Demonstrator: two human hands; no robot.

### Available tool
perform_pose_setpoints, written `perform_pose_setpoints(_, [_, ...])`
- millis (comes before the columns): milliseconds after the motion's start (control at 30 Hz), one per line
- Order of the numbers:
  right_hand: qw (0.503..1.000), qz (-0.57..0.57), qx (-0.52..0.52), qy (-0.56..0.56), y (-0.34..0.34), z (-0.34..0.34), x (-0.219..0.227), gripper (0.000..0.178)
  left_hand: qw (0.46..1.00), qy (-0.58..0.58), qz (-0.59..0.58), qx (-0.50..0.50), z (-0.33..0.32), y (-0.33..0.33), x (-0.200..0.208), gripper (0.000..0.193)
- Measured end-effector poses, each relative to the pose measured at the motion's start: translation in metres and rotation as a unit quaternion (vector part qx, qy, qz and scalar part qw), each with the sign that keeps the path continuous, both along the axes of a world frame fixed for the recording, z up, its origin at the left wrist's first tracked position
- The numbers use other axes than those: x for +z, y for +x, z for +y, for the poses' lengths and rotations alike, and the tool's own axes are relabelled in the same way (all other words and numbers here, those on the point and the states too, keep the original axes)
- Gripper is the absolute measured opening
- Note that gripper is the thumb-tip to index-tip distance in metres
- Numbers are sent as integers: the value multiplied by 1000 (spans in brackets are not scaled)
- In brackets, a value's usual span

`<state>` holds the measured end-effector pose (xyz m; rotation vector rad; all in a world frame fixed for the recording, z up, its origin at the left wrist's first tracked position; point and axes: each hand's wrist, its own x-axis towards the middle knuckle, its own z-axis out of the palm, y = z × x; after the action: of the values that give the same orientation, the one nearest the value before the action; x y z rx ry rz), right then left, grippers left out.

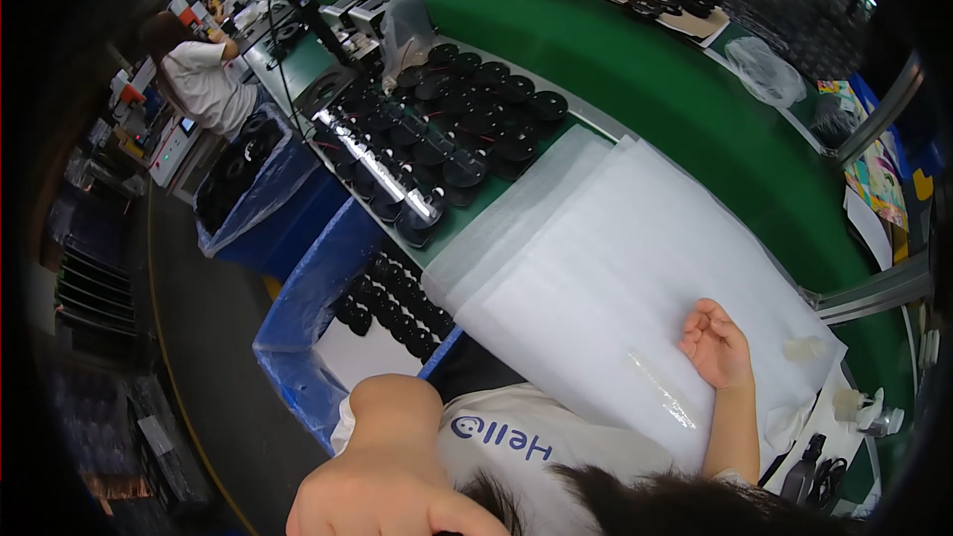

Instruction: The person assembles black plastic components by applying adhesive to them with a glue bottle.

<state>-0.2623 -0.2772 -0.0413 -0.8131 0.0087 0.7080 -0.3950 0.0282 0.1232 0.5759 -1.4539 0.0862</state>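
Observation:
My left hand [382,496] is raised very close at the lower edge, back of the hand showing. Its fingers run out of the picture, so what they hold, if anything, is hidden. My right hand [717,345] rests over a stack of white foam sheets [615,248], palm turned up, with loosely curled fingers and nothing visible in them. Clear tape or film [663,392] shines on the sheets beside it. Beyond the stack, many black round parts [457,99] stand in rows on the green bench, some with thin red wires.
At my left, a blue bin [333,268] holds rows of black round parts on a white sheet. Farther left stands a bag-lined blue bin [268,203]. A co-worker [204,79] sits beyond it. The green conveyor [635,89] curves along the far side; metal posts [879,288] stand right.

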Motion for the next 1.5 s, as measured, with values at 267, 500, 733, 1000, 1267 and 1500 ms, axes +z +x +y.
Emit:
perform_pose_setpoints(267, [1000, 20, -13, -5, -1, -1, 1, 26, 996, -24, -67, 54, -11, 20, -1, 33])
perform_pose_setpoints(500, [1000, 30, 4, 0, 1, -2, 0, 27, 1000, -1, -10, -3, -17, 36, 5, 33])
perform_pose_setpoints(733, [999, 36, 10, 24, -2, -6, 1, 26, 998, -48, -17, 33, -29, 36, -13, 30])
perform_pose_setpoints(1000, [998, 52, 28, 39, 0, -8, -2, 26, 990, -106, -94, 13, -35, 49, -24, 27])
perform_pose_setpoints(1267, [997, 45, 28, 53, 2, -8, -3, 26, 991, -11, -80, 106, -34, 55, -18, 32])
perform_pose_setpoints(1500, [996, 52, 34, 64, 0, -8, -3, 27, 987, -22, -116, 106, -38, 67, -14, 31])
